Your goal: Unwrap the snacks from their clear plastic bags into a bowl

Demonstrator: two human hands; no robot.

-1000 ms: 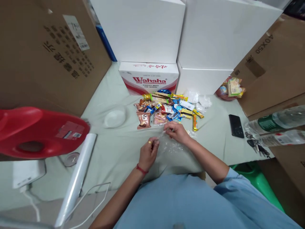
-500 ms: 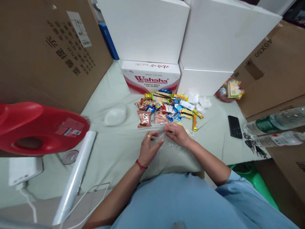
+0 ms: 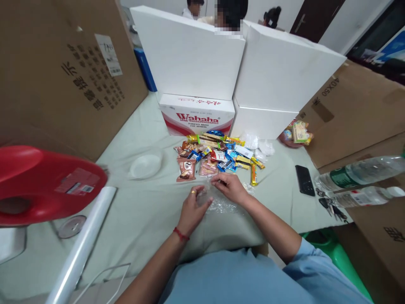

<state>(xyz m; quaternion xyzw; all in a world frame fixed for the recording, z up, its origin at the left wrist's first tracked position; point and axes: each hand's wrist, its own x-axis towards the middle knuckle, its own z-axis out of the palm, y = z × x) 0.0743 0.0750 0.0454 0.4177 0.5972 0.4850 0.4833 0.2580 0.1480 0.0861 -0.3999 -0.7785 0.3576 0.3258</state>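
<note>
A crinkled clear plastic bag [image 3: 224, 205] lies on the cloth below my right hand, its near part toward the table's front edge. My right hand [image 3: 231, 188] pinches the bag's upper left part between thumb and fingertips. To its left, my left hand [image 3: 191, 211] has its thumb and fingers apart in a C shape, with thin clear plastic in the gap; whether it grips any is hard to see. Just beyond both hands is a pile of wrapped snacks, including a brown packet [image 3: 186, 169], a pink packet [image 3: 208, 166] and a yellow bar [image 3: 254, 175].
Behind the snacks stand a Wahaha box [image 3: 198, 116] and white boxes. To the left are a plastic bowl [image 3: 146, 165], a red jug [image 3: 47, 181] and a film roll [image 3: 84, 249]. A phone [image 3: 305, 180], keys [image 3: 330, 207] and bottles [image 3: 357, 172] lie right. People sit beyond.
The view has tilted up, bringing people's heads behind the boxes into sight. Both hands stay close together at the clear bag, whose crinkled part now shows more below the right hand.
</note>
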